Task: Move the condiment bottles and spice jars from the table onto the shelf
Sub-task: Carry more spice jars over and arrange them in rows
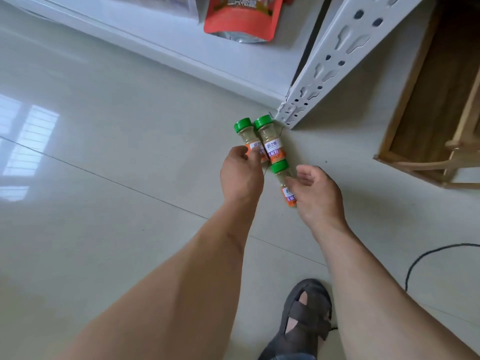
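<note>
Both forearms are bare, with no sleeve, watch or ring showing on the left hand (pixel 241 175) or the right hand (pixel 315 196). At about five o'clock, one foot wears a dark grey strapped sandal (pixel 302 320) with open gaps, over what may be a sheer sock; the fabric is hard to tell.
</note>
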